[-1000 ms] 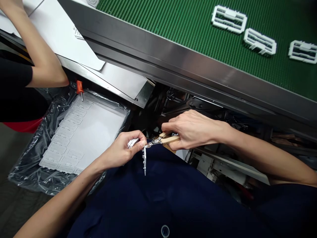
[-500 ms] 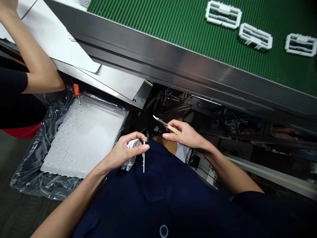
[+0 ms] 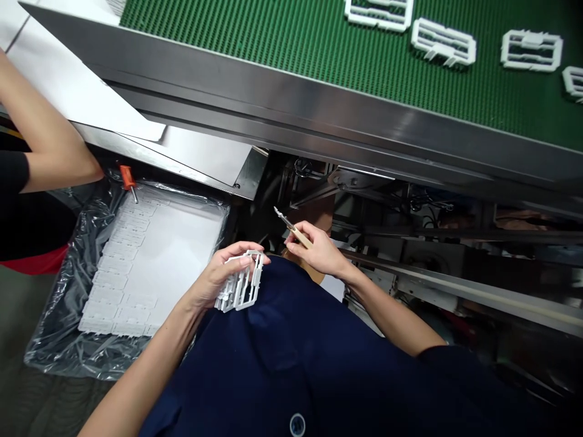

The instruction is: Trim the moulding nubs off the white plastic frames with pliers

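My left hand [image 3: 217, 276] is closed around a small stack of white plastic frame parts [image 3: 241, 285], held close above my dark blue shirt. My right hand [image 3: 319, 250] grips small cutting pliers [image 3: 291, 227] with tan handles, the metal tip pointing up and left, a short way to the right of the parts and apart from them.
A plastic-lined tray [image 3: 59, 328] at lower left holds rows of white parts [image 3: 113, 273]. An orange-handled tool [image 3: 127, 181] lies at its far edge. Another person's arm [image 3: 40, 145] reaches in at the left. Above, a green conveyor belt [image 3: 291, 42] carries several white frame parts [image 3: 443, 41] behind a steel rail [image 3: 319, 127].
The pliers came away from the part and my right hand drew back. My left hand turned the white parts so their flat face shows. The view shifted so the belt parts sit higher.
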The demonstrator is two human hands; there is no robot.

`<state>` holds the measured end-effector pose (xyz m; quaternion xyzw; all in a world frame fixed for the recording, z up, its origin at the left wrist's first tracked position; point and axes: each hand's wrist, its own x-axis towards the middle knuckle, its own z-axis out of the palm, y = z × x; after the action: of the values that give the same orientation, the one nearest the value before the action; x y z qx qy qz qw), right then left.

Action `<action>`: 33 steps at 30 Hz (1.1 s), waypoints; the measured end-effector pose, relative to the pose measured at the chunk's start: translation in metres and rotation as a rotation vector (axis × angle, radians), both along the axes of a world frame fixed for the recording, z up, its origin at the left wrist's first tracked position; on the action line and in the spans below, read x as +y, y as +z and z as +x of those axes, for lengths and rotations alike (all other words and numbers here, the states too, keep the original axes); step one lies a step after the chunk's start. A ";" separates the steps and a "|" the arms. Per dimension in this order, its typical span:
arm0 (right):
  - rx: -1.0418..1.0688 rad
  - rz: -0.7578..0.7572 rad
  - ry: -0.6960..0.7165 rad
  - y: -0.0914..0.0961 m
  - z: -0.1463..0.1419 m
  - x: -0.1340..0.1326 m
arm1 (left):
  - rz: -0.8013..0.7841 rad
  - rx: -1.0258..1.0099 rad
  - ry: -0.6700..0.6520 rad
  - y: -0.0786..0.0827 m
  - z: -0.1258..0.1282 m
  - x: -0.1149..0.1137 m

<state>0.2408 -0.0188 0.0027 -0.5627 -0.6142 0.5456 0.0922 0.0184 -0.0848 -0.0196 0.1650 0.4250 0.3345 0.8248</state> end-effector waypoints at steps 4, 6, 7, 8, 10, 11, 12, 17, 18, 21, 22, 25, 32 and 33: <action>-0.180 0.185 0.138 0.012 -0.001 0.003 | -0.094 -0.141 0.109 0.001 -0.001 -0.003; -0.191 0.275 0.236 0.019 0.001 0.003 | -0.113 -0.152 0.140 0.004 0.000 -0.006; -0.187 0.315 0.285 0.022 0.003 0.002 | -0.119 -0.145 0.153 0.005 0.001 -0.007; -0.184 0.348 0.330 0.024 0.005 0.001 | -0.123 -0.137 0.163 0.006 0.001 -0.009; -0.199 0.387 0.400 0.026 0.009 -0.002 | -0.121 -0.128 0.184 0.005 0.002 -0.011; -0.212 0.398 0.428 0.027 0.011 -0.003 | -0.119 -0.130 0.191 0.005 0.003 -0.012; -0.226 0.407 0.451 0.028 0.012 -0.005 | -0.119 -0.138 0.193 0.004 0.003 -0.013; -0.282 0.456 0.504 0.032 0.011 -0.006 | -0.102 -0.171 0.189 0.003 0.003 -0.014; -0.293 0.459 0.512 0.033 0.011 -0.005 | -0.099 -0.173 0.187 0.003 0.003 -0.014; -0.316 0.474 0.545 0.034 0.012 -0.003 | -0.093 -0.170 0.166 0.003 0.002 -0.014; -0.319 0.479 0.557 0.034 0.012 -0.003 | -0.093 -0.167 0.159 0.003 0.002 -0.014; -0.330 0.489 0.581 0.034 0.013 -0.002 | -0.092 -0.179 0.151 0.002 0.001 -0.014; -0.348 0.518 0.581 0.034 0.012 -0.001 | -0.065 -0.291 0.170 0.000 0.001 -0.015; -0.349 0.527 0.575 0.035 0.012 -0.001 | -0.060 -0.299 0.173 -0.001 0.001 -0.015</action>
<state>0.2532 -0.0201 0.0372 -0.4094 -0.8710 0.2701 -0.0284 0.0193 -0.1003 -0.0203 0.0517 0.3199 0.4124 0.8514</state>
